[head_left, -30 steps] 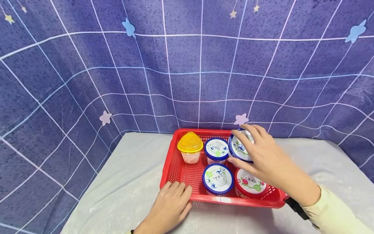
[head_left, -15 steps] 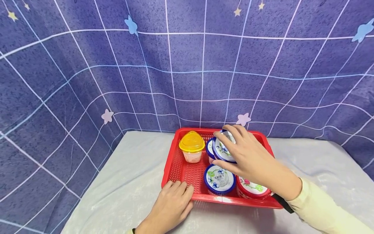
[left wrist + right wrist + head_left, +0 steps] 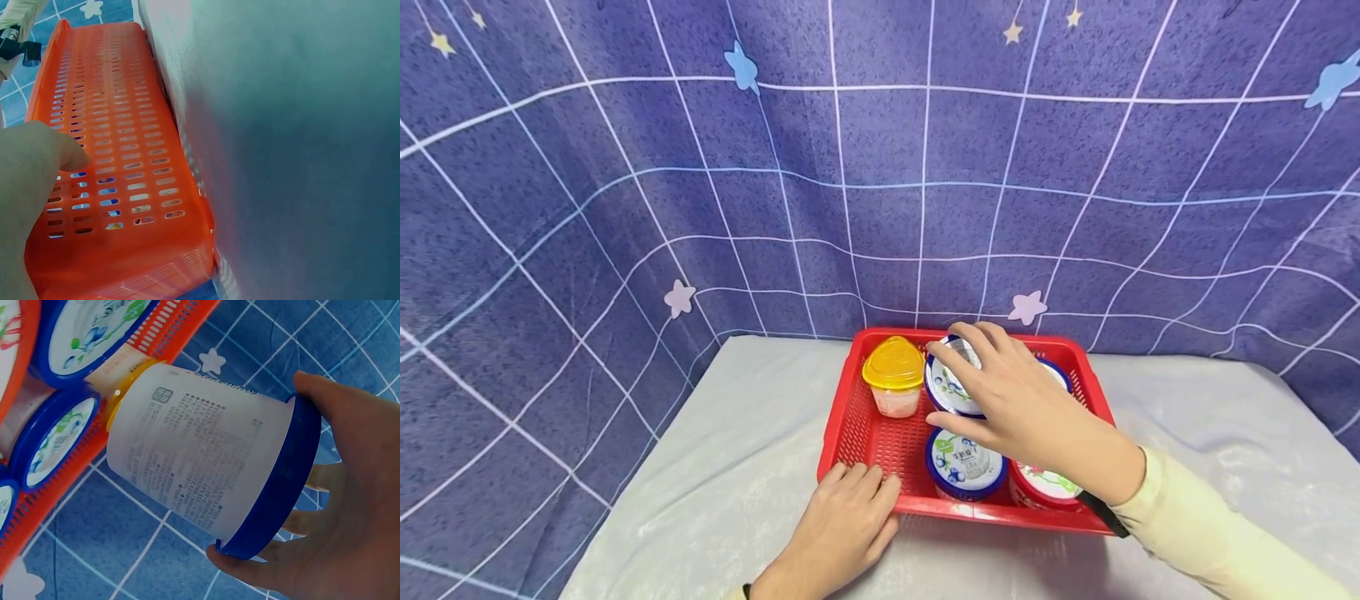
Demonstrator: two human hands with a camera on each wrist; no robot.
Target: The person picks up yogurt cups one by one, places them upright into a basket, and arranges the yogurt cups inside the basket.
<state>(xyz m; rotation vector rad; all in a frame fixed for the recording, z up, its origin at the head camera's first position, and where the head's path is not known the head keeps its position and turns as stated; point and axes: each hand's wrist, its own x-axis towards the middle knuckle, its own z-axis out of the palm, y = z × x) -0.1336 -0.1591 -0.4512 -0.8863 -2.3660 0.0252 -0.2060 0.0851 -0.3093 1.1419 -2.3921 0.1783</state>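
My right hand (image 3: pixel 1011 396) holds a plastic cup (image 3: pixel 951 387) with a blue-rimmed blueberry lid above the back middle of the red basket (image 3: pixel 970 510). In the right wrist view, thumb and fingers grip the cup's blue lid (image 3: pixel 281 481) at its edge; the white printed body (image 3: pixel 187 450) hangs tilted below. My left hand (image 3: pixel 844 517) holds the basket's near rim, fingers hooked over it. The left wrist view shows the thumb (image 3: pixel 74 153) against the slotted outer wall (image 3: pixel 119 150). What lies directly under the held cup is hidden in the head view.
In the basket stand a yellow-lidded cup (image 3: pixel 895 379) at back left, a blue-lidded cup (image 3: pixel 966 462) at front middle, a red-lidded cup (image 3: pixel 1041 486) at front right and another blue-lidded cup (image 3: pixel 1057 375) behind my right hand. A patterned curtain (image 3: pixel 880 208) hangs behind the grey-covered table (image 3: pixel 737 433).
My right hand has carried the blue-lidded cup leftward, from the basket's back right to its back middle. A blue lid at back right has come into sight. My left hand has stayed on the rim.
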